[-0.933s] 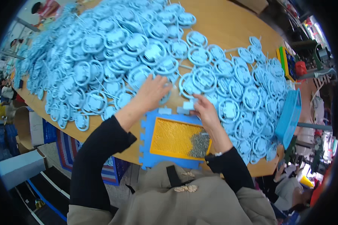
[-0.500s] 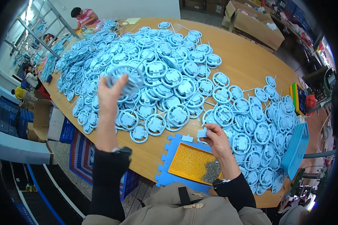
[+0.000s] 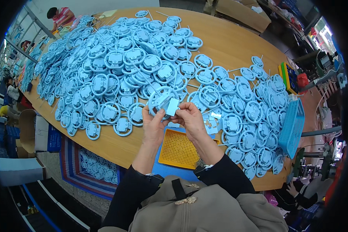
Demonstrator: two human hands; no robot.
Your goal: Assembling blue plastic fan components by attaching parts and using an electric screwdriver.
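Note:
In front of me, over the near edge of the pile, my left hand (image 3: 154,125) is closed on a light-blue plastic ring part (image 3: 155,97) with a housing in its centre. Pinched in my right hand (image 3: 192,120) is a small flat rectangular blue cover (image 3: 173,106), held up against the ring part. Whether the cover is seated in the housing I cannot tell. Below the hands lies a yellow perforated tray (image 3: 174,149) on a blue foam mat (image 3: 158,168). My right forearm mostly hides the small metal pieces in it. Loose covers (image 3: 213,124) lie beside my right hand.
A big heap of like ring parts (image 3: 123,58) spreads over the wooden table (image 3: 228,42), many with sticks. A blue basket (image 3: 292,127) stands at the right edge, near a yellow-green case (image 3: 285,76). A striped bag (image 3: 71,168) holds more parts below. Another person (image 3: 62,17) sits far left.
My left hand has come from over the heap, bringing a ring part in front of me. My right hand has raised its cover and moved left to meet it. The view has shifted.

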